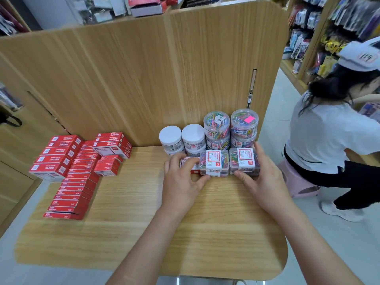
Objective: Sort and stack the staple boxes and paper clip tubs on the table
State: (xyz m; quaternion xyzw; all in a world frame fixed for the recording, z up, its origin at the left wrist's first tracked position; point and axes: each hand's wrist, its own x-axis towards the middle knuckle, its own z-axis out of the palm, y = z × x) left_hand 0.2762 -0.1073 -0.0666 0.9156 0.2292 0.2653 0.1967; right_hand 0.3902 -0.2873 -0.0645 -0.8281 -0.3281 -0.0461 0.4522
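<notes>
Clear plastic, packed with coloured paper clips and topped with white-and-red labels: two flat cases sit side by side toward the far right of the table (144,233). My right hand (265,179) clamps the right clear case (243,161), thumb on its near edge and fingers wrapped round its right side to the far corner. My left hand (182,179) is curled over a red-and-white box (187,163) that touches the left clear case (213,162) on its left. My fingers hide most of that box, and my thumb presses the near left corner of the case.

Close behind the cases, against the wooden partition (164,68), round tubs stand in a row. Two white-lidded tubs (170,135) are on the left, each on top of another tub. Two clear tubs (216,125) of coloured clips are on the right, also stacked two high, the right one with a pink sticker on its lid.

On the left of the table, well apart from my hands, red staple boxes (55,157) lie in several stacks and one long overlapping row running toward the near edge. Past the table's right edge, a person (320,140) in a white top and cap bends forward at a pink stool (298,184), facing shelves (308,27) of goods.
</notes>
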